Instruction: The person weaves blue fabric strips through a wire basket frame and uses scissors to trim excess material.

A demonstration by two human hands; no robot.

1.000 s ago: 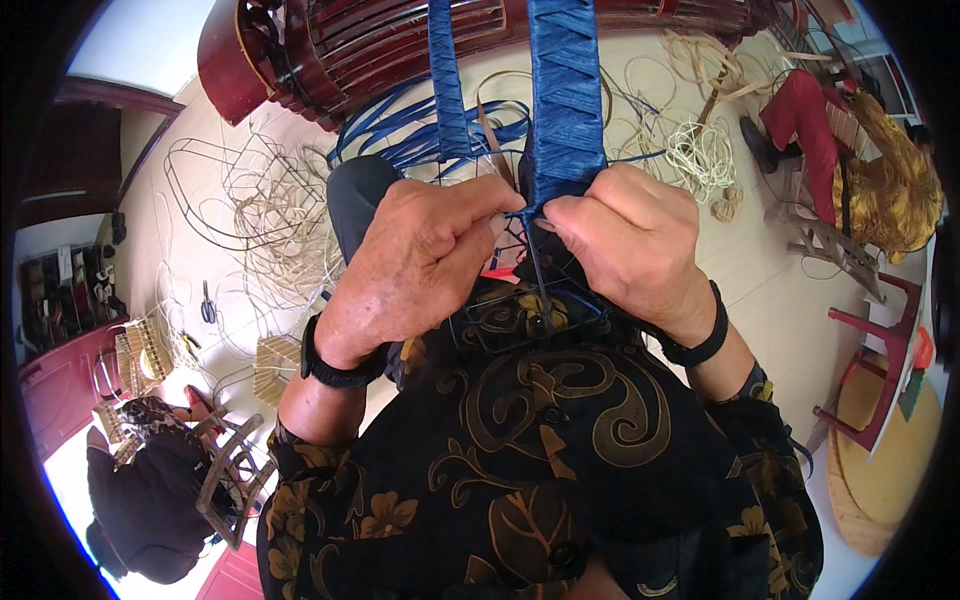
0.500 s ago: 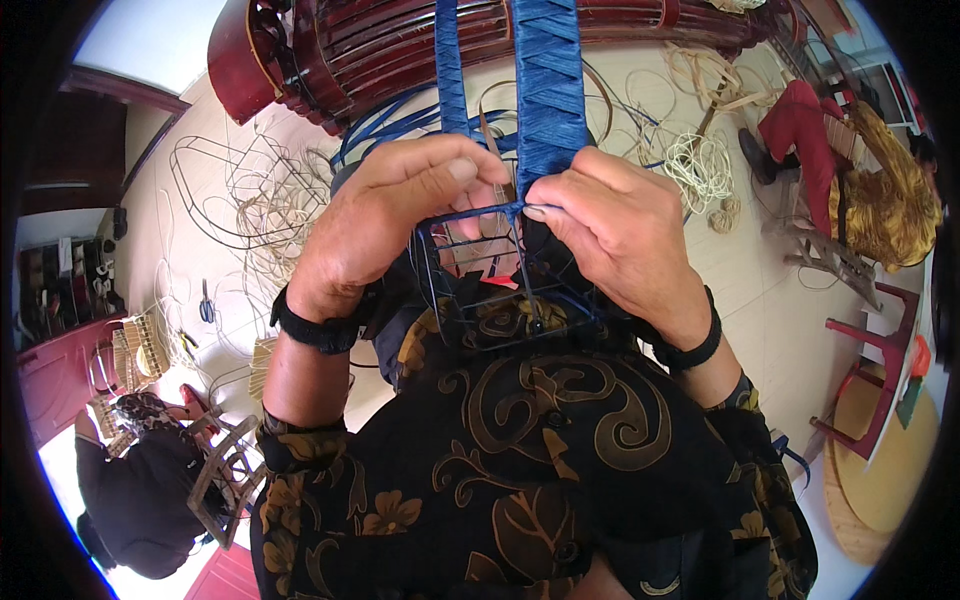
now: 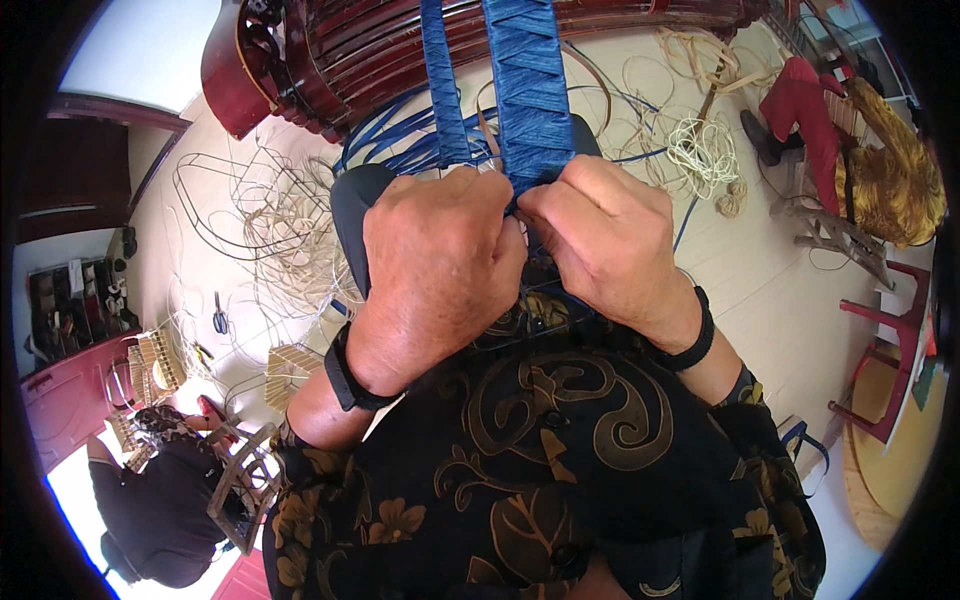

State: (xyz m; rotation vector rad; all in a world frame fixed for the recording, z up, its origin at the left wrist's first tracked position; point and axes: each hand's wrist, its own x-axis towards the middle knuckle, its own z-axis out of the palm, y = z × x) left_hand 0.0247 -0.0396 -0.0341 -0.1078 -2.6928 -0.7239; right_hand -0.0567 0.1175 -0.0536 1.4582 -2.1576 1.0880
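Note:
A wide blue woven band (image 3: 530, 90) runs up from my hands, crossed with zigzag strands. Left of it rises a narrower blue-wrapped band (image 3: 443, 80). My right hand (image 3: 610, 225) is closed in a pinch at the wide band's lower end, thumb and index finger pressed together there. Close beside it, my left hand (image 3: 440, 255) is closed with its back turned up; its fingertips and whatever they hold are hidden. The dark wire frame below the band is almost wholly covered by my hands.
A dark red wooden bench (image 3: 390, 60) stands ahead. Loose blue strips (image 3: 395, 140) lie before it. Tangled pale cane (image 3: 300, 220) and scissors (image 3: 220, 315) are on the left floor, a white coil (image 3: 700, 150) on the right. People sit at lower left (image 3: 165, 500) and upper right (image 3: 800, 120).
My left hand has turned over and closed, moving right against the right hand; before, its fingers were loosely curled beside the wire frame. The blue bands have shifted slightly left.

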